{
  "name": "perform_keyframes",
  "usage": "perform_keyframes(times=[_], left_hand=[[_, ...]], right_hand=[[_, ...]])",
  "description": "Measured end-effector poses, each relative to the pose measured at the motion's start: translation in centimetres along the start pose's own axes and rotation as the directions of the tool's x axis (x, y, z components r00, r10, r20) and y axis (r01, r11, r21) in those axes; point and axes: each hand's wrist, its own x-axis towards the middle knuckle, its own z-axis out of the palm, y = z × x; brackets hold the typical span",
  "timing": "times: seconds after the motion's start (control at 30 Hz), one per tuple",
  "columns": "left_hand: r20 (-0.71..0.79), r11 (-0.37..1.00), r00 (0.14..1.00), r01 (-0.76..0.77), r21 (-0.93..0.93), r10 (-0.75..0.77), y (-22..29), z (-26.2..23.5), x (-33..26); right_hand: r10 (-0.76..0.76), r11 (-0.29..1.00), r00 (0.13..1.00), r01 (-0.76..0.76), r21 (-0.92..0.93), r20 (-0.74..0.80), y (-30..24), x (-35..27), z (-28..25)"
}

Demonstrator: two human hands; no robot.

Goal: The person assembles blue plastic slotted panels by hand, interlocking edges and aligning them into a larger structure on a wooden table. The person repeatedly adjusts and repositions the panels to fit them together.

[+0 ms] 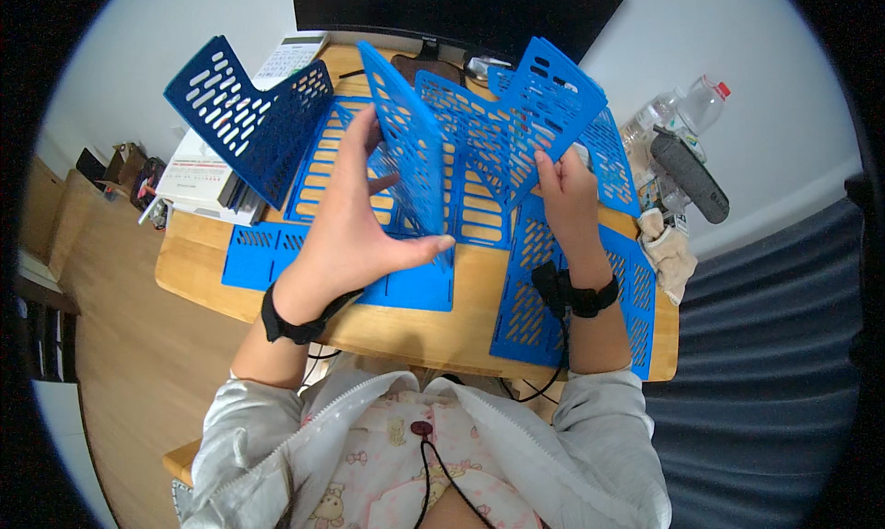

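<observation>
Black monitor (pixel 461 13) at the back of our light wood desk (pixel 475 294), and blue slotted plastic pretty much everywhere. We've got an upright blue panel (pixel 410 133) mid-desk with our left hand (pixel 343 220) spread wide around it, fingers up by its left side and thumb sticking out near the bottom; can't tell if the thumb touches. Our right hand (pixel 572 197) is pinching the lower edge of the tilted blue panel (pixel 558 87) on the right. So the hands are well apart, and we'd guess we're lining uprights up with the slotted base (pixel 302 214) underneath. Next bit probably calls for a steady right hand while the left squares its panel. Kinda cramped though: dark blue divider (pixel 267 156) on the left by a white stack of books or boxes (pixel 198 160), clear bottles (pixel 702 105), a grey case (pixel 691 174) and a beige cloth (pixel 668 257) on the right, plus the front flat panel (pixel 410 288) and right flat panel (pixel 521 345) hogging elbow room, tbh
</observation>
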Motion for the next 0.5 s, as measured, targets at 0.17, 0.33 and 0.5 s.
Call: perform_keyframes(times=[0.17, 0.33, 0.5], left_hand=[[0.041, 0.989, 0.995, -0.098, 0.11, 0.094, 0.8, 1.3, 0.9], [0.072, 0.963, 0.982, -0.186, 0.193, 0.175, 0.8, 2.0, 1.6], [0.079, 0.959, 0.988, -0.151, 0.241, 0.136, 0.5, 2.2, 1.6]], right_hand=[[0.078, 0.996, 0.997, -0.079, 0.036, 0.026, 0.1, 0.0, 0.0], [0.029, 0.998, 0.999, -0.03, 0.058, 0.028, 0.4, -0.1, 0.1], [0.027, 0.997, 0.999, -0.029, 0.076, 0.018, 0.7, -0.1, 0.1]])
